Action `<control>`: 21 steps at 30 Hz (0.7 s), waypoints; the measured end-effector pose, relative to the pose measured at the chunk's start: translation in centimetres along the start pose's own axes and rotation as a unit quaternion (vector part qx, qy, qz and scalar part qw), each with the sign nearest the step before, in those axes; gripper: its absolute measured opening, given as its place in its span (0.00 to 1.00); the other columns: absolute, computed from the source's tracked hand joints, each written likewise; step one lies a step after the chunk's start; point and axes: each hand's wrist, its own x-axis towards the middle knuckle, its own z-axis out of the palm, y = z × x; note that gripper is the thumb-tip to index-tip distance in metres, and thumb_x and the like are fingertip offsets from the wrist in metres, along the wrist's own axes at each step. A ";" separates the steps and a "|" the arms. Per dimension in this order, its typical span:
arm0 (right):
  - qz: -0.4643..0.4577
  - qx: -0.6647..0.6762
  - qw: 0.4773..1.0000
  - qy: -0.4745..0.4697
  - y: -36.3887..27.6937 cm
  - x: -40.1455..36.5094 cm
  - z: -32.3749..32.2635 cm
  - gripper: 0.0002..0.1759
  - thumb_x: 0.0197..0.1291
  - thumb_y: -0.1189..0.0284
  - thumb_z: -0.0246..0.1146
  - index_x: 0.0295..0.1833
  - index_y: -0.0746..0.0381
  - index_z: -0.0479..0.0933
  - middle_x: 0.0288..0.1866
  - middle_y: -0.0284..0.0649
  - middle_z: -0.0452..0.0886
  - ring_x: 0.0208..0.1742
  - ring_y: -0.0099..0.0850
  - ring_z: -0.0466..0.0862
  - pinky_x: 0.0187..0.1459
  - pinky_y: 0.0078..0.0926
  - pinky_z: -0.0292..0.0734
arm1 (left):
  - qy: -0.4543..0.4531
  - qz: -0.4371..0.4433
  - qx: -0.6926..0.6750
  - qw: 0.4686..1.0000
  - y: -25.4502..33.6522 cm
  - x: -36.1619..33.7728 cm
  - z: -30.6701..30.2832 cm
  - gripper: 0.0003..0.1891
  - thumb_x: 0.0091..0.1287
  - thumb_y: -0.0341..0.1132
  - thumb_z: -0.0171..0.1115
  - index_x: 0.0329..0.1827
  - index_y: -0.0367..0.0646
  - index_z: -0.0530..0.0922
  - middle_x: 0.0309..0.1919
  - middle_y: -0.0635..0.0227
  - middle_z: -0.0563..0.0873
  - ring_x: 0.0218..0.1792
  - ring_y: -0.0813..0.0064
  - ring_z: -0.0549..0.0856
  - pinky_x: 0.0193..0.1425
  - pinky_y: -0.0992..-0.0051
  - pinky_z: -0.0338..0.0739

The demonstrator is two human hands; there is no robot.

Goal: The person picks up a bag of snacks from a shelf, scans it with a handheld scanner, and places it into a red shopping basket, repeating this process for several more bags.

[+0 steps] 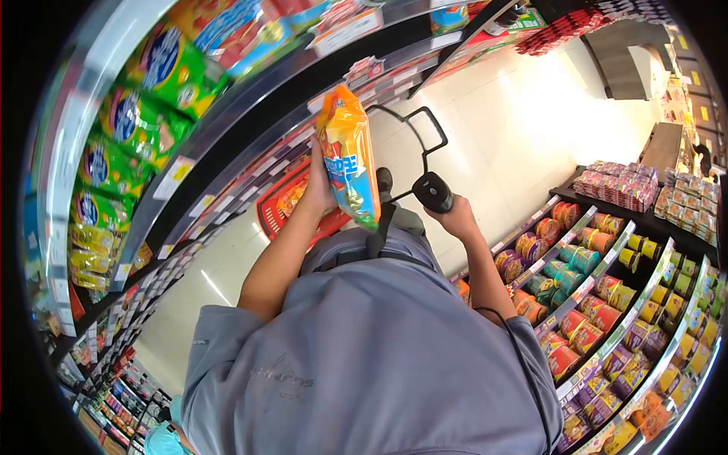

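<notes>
My left hand [319,182] is closed around the side of an orange and blue snack bag [349,163], held upright in front of my waist. The bag covers most of the fingers. In my right hand [457,218] is a black handheld barcode scanner [433,192], gripped by its handle and apart from the bag. A black cable runs up along my right arm. Behind and below my left hand, a red shopping basket [267,216] with orange packages inside is partly hidden by my arm and the bag.
Shelves with green snack bags [136,121] and price labels curve along the left. Tiered shelves of instant noodle cups [580,258] stand close on the right. A bent black metal frame [425,135] rises ahead above the pale tile floor [493,114]. Stacked packages [618,184] lie further right.
</notes>
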 end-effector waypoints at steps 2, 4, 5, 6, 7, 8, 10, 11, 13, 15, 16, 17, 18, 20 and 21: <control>-0.028 0.007 1.000 -0.008 -2.7 -2.5 1.3 0.19 0.44 0.64 0.73 0.37 0.68 0.80 0.31 0.51 0.84 0.35 0.44 0.86 0.39 0.35 0.79 | -0.165 -0.085 -0.040 0.982 0.1 -1.1 -3.0 0.30 0.66 0.66 0.47 0.42 0.44 0.74 0.26 0.65 0.79 0.28 0.69 0.81 0.36 0.71 0.78; -0.056 0.092 0.992 -0.061 -6.8 -5.3 2.0 0.18 0.46 0.68 0.73 0.39 0.68 0.79 0.30 0.48 0.84 0.32 0.35 0.85 0.40 0.31 0.78 | -0.315 -0.066 -0.048 0.946 -0.5 -1.3 -5.5 0.26 0.61 0.64 0.56 0.37 0.46 0.72 0.24 0.68 0.76 0.27 0.73 0.77 0.35 0.75 0.73; -0.059 0.113 0.989 -0.080 -8.4 -6.5 2.6 0.16 0.47 0.71 0.72 0.41 0.68 0.79 0.31 0.45 0.84 0.31 0.27 0.82 0.40 0.27 0.77 | -0.311 -0.070 -0.053 0.946 -0.5 -2.2 -6.2 0.26 0.61 0.64 0.56 0.37 0.46 0.72 0.24 0.68 0.76 0.27 0.73 0.77 0.35 0.75 0.73; -0.053 0.112 0.989 -0.084 -9.5 -7.7 3.4 0.16 0.47 0.71 0.72 0.41 0.68 0.79 0.31 0.45 0.84 0.31 0.27 0.82 0.40 0.27 0.77 | -0.328 -0.041 -0.051 0.942 -0.1 -3.3 -6.4 0.24 0.61 0.61 0.58 0.37 0.47 0.72 0.27 0.69 0.76 0.31 0.74 0.76 0.40 0.76 0.72; -0.070 0.149 0.980 -0.108 -10.5 -8.8 4.3 0.16 0.47 0.72 0.72 0.41 0.68 0.79 0.32 0.44 0.85 0.32 0.26 0.82 0.40 0.27 0.77 | -0.345 -0.011 -0.049 0.937 0.3 -4.5 -6.4 0.22 0.60 0.59 0.61 0.37 0.48 0.72 0.30 0.70 0.76 0.35 0.74 0.76 0.45 0.76 0.70; -0.088 0.187 0.969 -0.132 -11.4 -9.6 5.2 0.16 0.47 0.72 0.72 0.41 0.67 0.80 0.33 0.43 0.85 0.32 0.25 0.82 0.41 0.26 0.77 | -0.342 -0.011 -0.053 0.938 0.8 -5.8 -6.3 0.22 0.60 0.59 0.61 0.37 0.48 0.72 0.30 0.70 0.76 0.35 0.74 0.76 0.45 0.76 0.70; -0.098 0.198 0.965 -0.143 -12.7 -10.9 7.4 0.15 0.48 0.73 0.72 0.42 0.66 0.80 0.34 0.41 0.85 0.34 0.25 0.82 0.41 0.25 0.77 | -0.376 0.048 -0.012 0.925 2.0 -8.3 -6.0 0.18 0.63 0.54 0.60 0.36 0.50 0.72 0.36 0.73 0.72 0.44 0.76 0.72 0.55 0.74 0.65; -0.111 0.206 0.959 -0.160 -12.8 -11.4 8.6 0.16 0.48 0.73 0.72 0.42 0.67 0.80 0.34 0.41 0.85 0.35 0.25 0.82 0.42 0.25 0.77 | -0.350 0.066 0.008 0.934 2.1 -9.8 -6.3 0.15 0.64 0.53 0.61 0.36 0.53 0.72 0.38 0.73 0.69 0.47 0.75 0.68 0.59 0.72 0.62; -0.118 0.213 0.953 -0.180 -13.4 -12.2 10.5 0.17 0.48 0.71 0.72 0.43 0.67 0.79 0.33 0.40 0.85 0.35 0.26 0.83 0.42 0.26 0.77 | -0.345 0.077 0.009 0.936 1.7 -10.8 -8.1 0.15 0.65 0.53 0.60 0.36 0.53 0.71 0.38 0.73 0.70 0.47 0.75 0.69 0.59 0.72 0.62; -0.117 0.223 0.950 -0.183 -13.8 -12.7 12.0 0.17 0.48 0.70 0.73 0.43 0.67 0.79 0.33 0.41 0.85 0.34 0.28 0.83 0.42 0.27 0.77 | -0.342 0.078 -0.025 0.936 1.2 -11.2 -10.2 0.15 0.67 0.52 0.57 0.35 0.52 0.71 0.40 0.71 0.72 0.51 0.73 0.71 0.60 0.72 0.64; -0.121 0.228 0.948 -0.186 -13.9 -12.8 12.7 0.18 0.47 0.69 0.73 0.43 0.67 0.79 0.33 0.42 0.85 0.34 0.30 0.84 0.42 0.27 0.77 | -0.338 0.069 -0.027 0.938 1.1 -11.6 -11.5 0.15 0.67 0.52 0.57 0.35 0.52 0.71 0.40 0.71 0.72 0.51 0.73 0.71 0.60 0.72 0.64; -0.111 0.233 0.948 -0.186 -14.1 -12.8 13.3 0.18 0.47 0.69 0.73 0.43 0.67 0.79 0.33 0.42 0.85 0.34 0.30 0.84 0.42 0.27 0.77 | -0.281 0.075 -0.015 0.957 0.9 -12.2 -12.7 0.15 0.67 0.52 0.57 0.36 0.51 0.72 0.42 0.70 0.73 0.52 0.72 0.72 0.59 0.71 0.66; -0.105 0.209 0.952 -0.196 -14.3 -12.5 13.7 0.18 0.47 0.68 0.73 0.42 0.66 0.79 0.33 0.44 0.84 0.34 0.32 0.83 0.42 0.28 0.77 | -0.225 0.080 -0.001 0.971 1.0 -12.7 -13.5 0.15 0.68 0.52 0.56 0.38 0.49 0.73 0.43 0.68 0.74 0.52 0.71 0.73 0.57 0.71 0.68; -0.086 0.191 0.955 -0.210 -13.7 -12.6 14.8 0.19 0.47 0.67 0.73 0.42 0.66 0.79 0.32 0.45 0.84 0.34 0.35 0.83 0.42 0.29 0.77 | -0.185 0.037 -0.004 0.982 1.4 -14.2 -15.9 0.17 0.68 0.52 0.55 0.42 0.46 0.73 0.41 0.67 0.76 0.49 0.70 0.75 0.55 0.71 0.70; -0.076 0.198 0.958 -0.193 -13.0 -12.5 15.6 0.19 0.46 0.66 0.73 0.42 0.66 0.79 0.33 0.46 0.84 0.34 0.37 0.84 0.42 0.30 0.77 | -0.150 0.007 -0.002 0.989 1.8 -14.8 -17.1 0.20 0.68 0.53 0.55 0.46 0.43 0.74 0.38 0.65 0.78 0.45 0.68 0.77 0.53 0.71 0.71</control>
